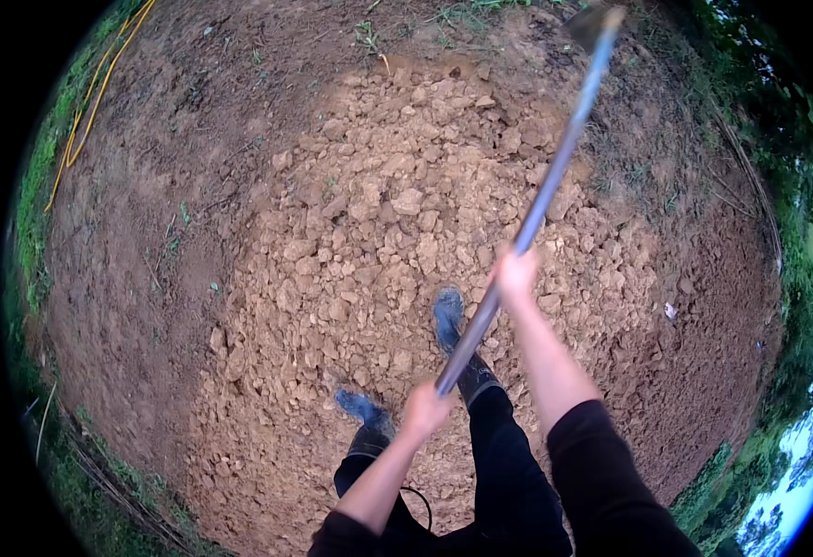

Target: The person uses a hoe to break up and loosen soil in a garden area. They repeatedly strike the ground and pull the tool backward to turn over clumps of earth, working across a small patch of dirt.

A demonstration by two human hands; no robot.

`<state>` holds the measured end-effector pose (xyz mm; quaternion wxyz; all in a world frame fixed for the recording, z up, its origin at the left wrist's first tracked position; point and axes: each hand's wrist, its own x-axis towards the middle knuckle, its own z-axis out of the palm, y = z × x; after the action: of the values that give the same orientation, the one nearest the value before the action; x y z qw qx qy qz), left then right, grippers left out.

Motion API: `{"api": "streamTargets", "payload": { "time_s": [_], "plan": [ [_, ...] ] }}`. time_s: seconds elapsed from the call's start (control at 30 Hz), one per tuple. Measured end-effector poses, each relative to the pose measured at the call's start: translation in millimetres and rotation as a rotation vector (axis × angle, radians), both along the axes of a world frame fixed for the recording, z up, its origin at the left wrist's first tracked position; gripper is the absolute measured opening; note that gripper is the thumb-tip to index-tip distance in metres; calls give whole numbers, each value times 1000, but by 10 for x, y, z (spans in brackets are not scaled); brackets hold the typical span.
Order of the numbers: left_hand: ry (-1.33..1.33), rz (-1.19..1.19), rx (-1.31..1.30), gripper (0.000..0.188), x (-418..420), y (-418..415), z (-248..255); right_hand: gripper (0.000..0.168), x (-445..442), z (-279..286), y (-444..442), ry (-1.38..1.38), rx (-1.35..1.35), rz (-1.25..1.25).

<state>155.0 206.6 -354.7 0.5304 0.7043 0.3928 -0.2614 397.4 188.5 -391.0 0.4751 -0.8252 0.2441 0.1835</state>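
Note:
Both of my hands grip the long handle [551, 182] of a hoe, which slants up and to the right across the view. My left hand [426, 412] closes around the handle's near end, by my left leg. Farther up the shaft, my right hand [516, 273] is wrapped around it. The dark hoe blade [587, 26] is blurred at the far upper right; whether it touches the ground I cannot tell. Below the handle lies a broad patch of broken, cloddy soil [379, 244], lighter than the ground around it.
My muddy rubber boots, the left [365, 409] and the right [450, 317], stand on the clods. Smoother brown earth [128, 278] borders the patch. A yellow hose or cord [90, 132] lies at the upper left. Grass [34, 209] and leafy plants [803, 278] edge the plot.

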Motion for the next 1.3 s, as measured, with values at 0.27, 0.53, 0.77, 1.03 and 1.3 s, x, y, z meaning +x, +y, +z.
{"api": "streamTargets", "payload": {
  "time_s": [0.27, 0.53, 0.77, 1.03, 1.3],
  "plan": [
    [162, 248, -786, 33, 347, -9, 1655, 16, 112, 954, -40, 533, 261, 32],
    [129, 595, -1387, 18, 1052, -165, 1893, 26, 857, 1321, -152, 550, 211, 124],
    [155, 485, -1053, 16, -612, 511, 1587, 19, -748, 800, 311, 378, 185, 73],
    [373, 292, -697, 18, -1856, 783, 2052, 15, -1571, 1017, 290, 732, 563, -165],
    [340, -255, 232, 22, -2351, 454, 1665, 14, -1862, 662, -78, 839, 548, -369]
  ]
}}
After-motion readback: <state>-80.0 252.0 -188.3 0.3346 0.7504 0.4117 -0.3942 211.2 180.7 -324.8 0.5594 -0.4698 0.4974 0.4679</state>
